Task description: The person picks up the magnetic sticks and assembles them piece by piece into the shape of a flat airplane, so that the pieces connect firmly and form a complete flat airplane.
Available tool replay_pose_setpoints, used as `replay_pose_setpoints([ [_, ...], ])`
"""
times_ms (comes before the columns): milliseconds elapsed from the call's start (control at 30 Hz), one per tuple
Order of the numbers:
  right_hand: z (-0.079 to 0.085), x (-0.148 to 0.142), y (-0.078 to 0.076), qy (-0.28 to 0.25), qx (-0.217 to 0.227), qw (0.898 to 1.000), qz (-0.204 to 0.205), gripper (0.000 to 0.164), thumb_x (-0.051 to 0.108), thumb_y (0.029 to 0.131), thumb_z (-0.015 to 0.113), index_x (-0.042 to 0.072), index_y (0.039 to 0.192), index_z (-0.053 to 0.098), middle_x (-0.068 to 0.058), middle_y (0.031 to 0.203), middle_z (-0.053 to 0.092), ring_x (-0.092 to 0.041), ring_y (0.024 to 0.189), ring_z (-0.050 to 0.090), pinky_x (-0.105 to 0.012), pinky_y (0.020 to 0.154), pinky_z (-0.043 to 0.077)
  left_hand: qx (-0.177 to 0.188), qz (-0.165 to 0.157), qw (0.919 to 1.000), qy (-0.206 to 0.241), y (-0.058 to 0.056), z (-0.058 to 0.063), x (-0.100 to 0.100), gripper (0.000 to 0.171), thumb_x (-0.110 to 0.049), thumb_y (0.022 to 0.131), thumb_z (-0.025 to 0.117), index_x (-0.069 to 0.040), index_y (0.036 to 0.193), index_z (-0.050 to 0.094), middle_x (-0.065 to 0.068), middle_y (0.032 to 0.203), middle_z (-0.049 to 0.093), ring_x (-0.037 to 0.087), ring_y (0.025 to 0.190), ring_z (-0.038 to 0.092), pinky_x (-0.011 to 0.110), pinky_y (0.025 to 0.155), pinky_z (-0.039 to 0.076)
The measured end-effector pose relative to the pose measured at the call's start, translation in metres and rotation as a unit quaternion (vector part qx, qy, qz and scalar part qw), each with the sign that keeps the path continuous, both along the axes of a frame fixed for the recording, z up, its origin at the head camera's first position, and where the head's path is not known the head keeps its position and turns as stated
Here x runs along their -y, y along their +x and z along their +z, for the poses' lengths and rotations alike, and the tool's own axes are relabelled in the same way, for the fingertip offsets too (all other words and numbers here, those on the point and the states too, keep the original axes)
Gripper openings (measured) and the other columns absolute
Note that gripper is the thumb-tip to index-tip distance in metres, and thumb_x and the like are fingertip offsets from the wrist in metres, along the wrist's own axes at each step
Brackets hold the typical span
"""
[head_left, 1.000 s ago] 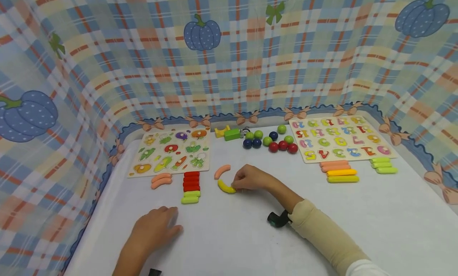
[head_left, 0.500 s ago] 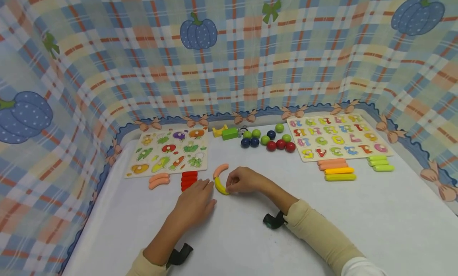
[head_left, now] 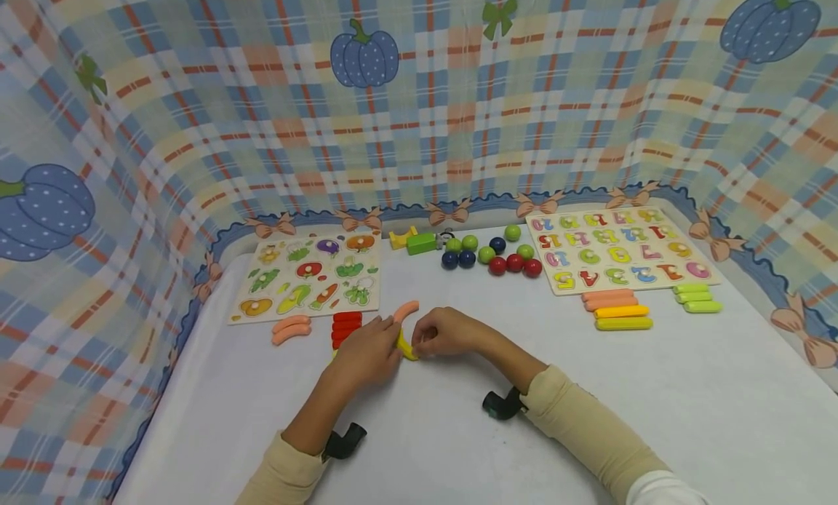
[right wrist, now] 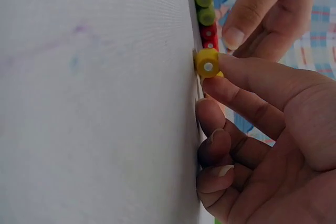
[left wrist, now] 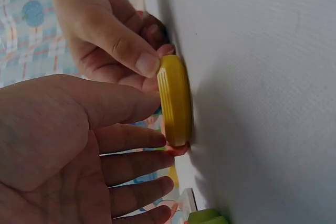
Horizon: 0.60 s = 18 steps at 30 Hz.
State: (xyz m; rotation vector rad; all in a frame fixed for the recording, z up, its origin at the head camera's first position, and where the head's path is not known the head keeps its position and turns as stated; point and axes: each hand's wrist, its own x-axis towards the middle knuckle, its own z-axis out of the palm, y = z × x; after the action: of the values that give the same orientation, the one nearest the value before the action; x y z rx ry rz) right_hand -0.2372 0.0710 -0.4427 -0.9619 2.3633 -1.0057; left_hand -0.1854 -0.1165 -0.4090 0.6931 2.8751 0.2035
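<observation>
A yellow banana-shaped piece (head_left: pixel 409 348) lies on the white table, ridged along its side in the left wrist view. My right hand (head_left: pixel 448 331) pinches its near end between thumb and index finger; the other fingers curl beneath. A pale round spot shows on that end (right wrist: pixel 208 66) in the right wrist view. My left hand (head_left: pixel 369 354) is at the far end, fingers straight (left wrist: pixel 139 166), the index fingertip at the piece. Beyond the yellow piece, a pink curved piece (head_left: pixel 407 310) continues the line, partly hidden by the left fingers. Red sticks (head_left: pixel 347 321) are left of that hand.
Two pink curved pieces (head_left: pixel 291 330) lie by the vegetable puzzle board (head_left: pixel 278 255). Green, navy and red balls (head_left: pixel 515 262) cluster behind the hands. Right of them are a number puzzle board (head_left: pixel 566 263), yellow sticks (head_left: pixel 622 312) and green sticks (head_left: pixel 699 307).
My left hand has come in from the lower left to the yellow piece, covering the green sticks beside the red ones. The yellow piece has turned steeper, its far end now near the pink piece.
</observation>
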Motion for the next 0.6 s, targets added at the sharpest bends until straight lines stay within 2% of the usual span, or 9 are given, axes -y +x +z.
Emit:
replay_pose_setpoints([
  [133, -0.001, -0.001, -0.001, -0.003, -0.001, 1.0, 0.013, 0.004, 0.022, 0.079, 0.068, 0.019, 0.082, 0.068, 0.008, 0.064, 0.057, -0.007, 0.06, 0.05, -0.022, 0.055, 0.042, -0.009, -0.004, 0.9999, 0.008, 0.0, -0.001, -0.001, 0.035, -0.023, 0.085, 0.059, -0.008, 0.116, 0.057, 0.009, 0.115, 0.056, 0.023, 0.103, 0.052, 0.039, 0.084, 0.044],
  [233, -0.002, -0.003, -0.004, -0.013, -0.005, 1.0, 0.013, 0.005, 0.024, 0.082, 0.067, 0.021, 0.085, 0.068, 0.008, 0.067, 0.058, -0.008, 0.063, 0.05, -0.023, 0.057, 0.043, -0.016, -0.005, 0.9998, 0.012, 0.001, -0.003, -0.001, 0.035, -0.025, 0.083, 0.063, -0.011, 0.115, 0.059, 0.008, 0.113, 0.057, 0.022, 0.099, 0.054, 0.038, 0.079, 0.047],
  [400, -0.003, -0.004, -0.016, -0.045, -0.052, 0.996, -0.051, 0.013, 0.022, 0.086, 0.063, 0.017, 0.098, 0.066, 0.007, 0.075, 0.058, -0.01, 0.067, 0.051, -0.024, 0.059, 0.044, -0.031, -0.002, 0.9995, 0.001, 0.004, -0.005, -0.002, 0.045, -0.031, 0.081, 0.067, -0.014, 0.121, 0.059, 0.011, 0.128, 0.049, 0.029, 0.115, 0.047, 0.044, 0.088, 0.042],
  [467, -0.003, -0.002, -0.023, -0.051, -0.066, 0.994, -0.073, 0.02, 0.02, 0.087, 0.061, 0.014, 0.106, 0.064, 0.003, 0.074, 0.057, -0.013, 0.066, 0.05, -0.025, 0.058, 0.043, -0.048, -0.002, 0.9988, -0.013, 0.007, -0.005, -0.003, 0.046, -0.033, 0.08, 0.067, -0.015, 0.122, 0.058, 0.012, 0.132, 0.046, 0.032, 0.119, 0.043, 0.045, 0.092, 0.039],
  [533, -0.003, 0.003, -0.028, -0.047, -0.072, 0.994, -0.072, 0.024, 0.018, 0.088, 0.06, 0.012, 0.111, 0.063, -0.001, 0.072, 0.055, -0.015, 0.065, 0.048, -0.026, 0.058, 0.042, -0.06, -0.004, 0.9978, -0.028, 0.014, -0.003, -0.005, 0.049, -0.035, 0.079, 0.067, -0.014, 0.122, 0.058, 0.012, 0.133, 0.044, 0.032, 0.119, 0.042, 0.044, 0.093, 0.038],
  [600, -0.004, 0.008, -0.033, -0.027, -0.076, 0.995, -0.062, 0.026, 0.02, 0.089, 0.058, 0.012, 0.113, 0.063, 0.0, 0.077, 0.059, -0.012, 0.071, 0.051, -0.025, 0.064, 0.043, -0.065, -0.014, 0.997, -0.041, 0.022, -0.001, -0.008, 0.051, -0.036, 0.079, 0.068, -0.012, 0.122, 0.058, 0.013, 0.132, 0.044, 0.031, 0.118, 0.043, 0.043, 0.092, 0.039],
])
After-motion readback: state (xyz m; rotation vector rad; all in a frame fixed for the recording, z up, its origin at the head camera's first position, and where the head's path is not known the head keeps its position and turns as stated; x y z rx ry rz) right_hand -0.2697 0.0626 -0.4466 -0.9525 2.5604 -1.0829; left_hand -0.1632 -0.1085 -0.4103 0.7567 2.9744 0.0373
